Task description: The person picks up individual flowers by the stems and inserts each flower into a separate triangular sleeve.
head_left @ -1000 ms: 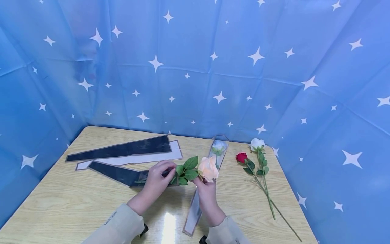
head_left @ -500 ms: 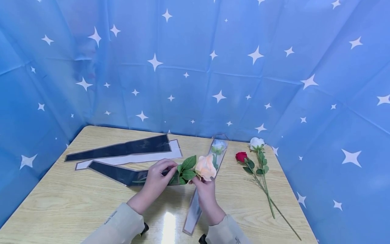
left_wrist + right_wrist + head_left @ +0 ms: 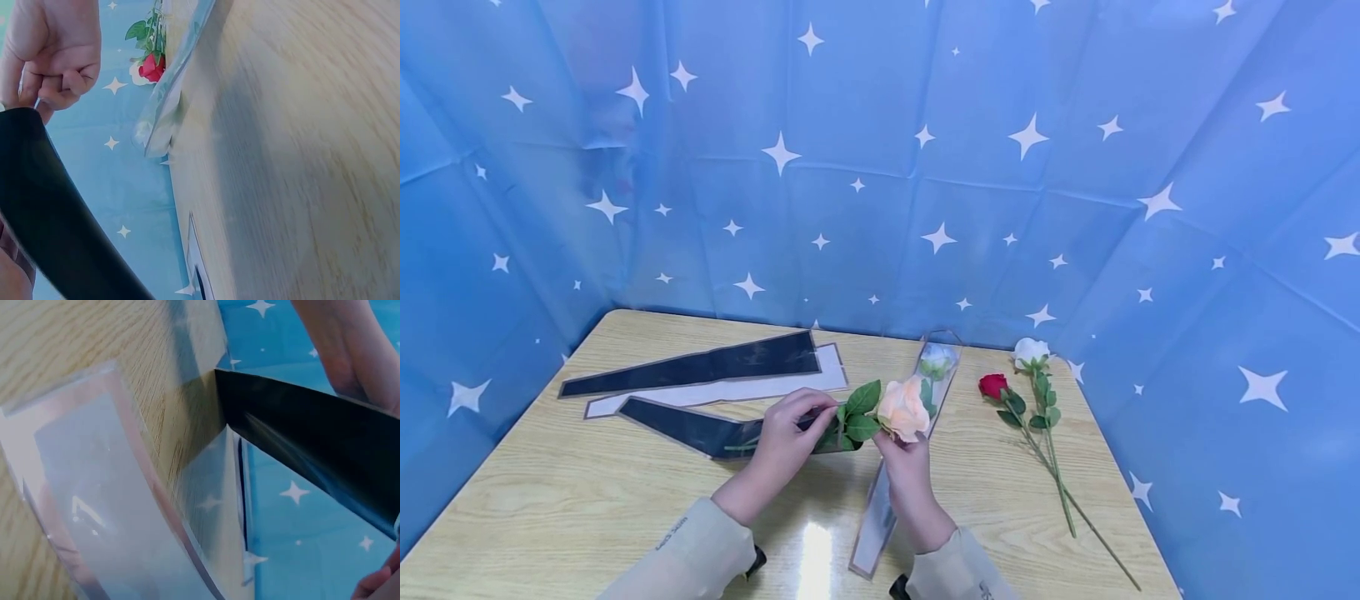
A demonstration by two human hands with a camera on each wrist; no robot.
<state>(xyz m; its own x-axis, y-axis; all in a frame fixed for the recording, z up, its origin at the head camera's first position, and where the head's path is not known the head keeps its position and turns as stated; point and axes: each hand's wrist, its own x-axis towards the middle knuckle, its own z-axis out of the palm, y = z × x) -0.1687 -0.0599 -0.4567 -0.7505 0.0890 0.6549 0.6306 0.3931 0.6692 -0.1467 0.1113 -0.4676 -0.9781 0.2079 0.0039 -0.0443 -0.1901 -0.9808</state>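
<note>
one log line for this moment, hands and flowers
left hand: holds black sleeve; right hand: holds peach rose near bloom; peach rose: stem in sleeve, bloom outside; red rose, white flower: on table, stems crossed

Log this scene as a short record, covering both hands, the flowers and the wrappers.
left hand: pinches black wrapper near its open end
right hand: grips peach rose below its bloom
peach rose: stem inside black wrapper, bloom outside
wrapped: pale blue flower in pale wrapper
loose: red rose and white rose, stems crossed
flat: second black wrapper overlapping white wrapper
</note>
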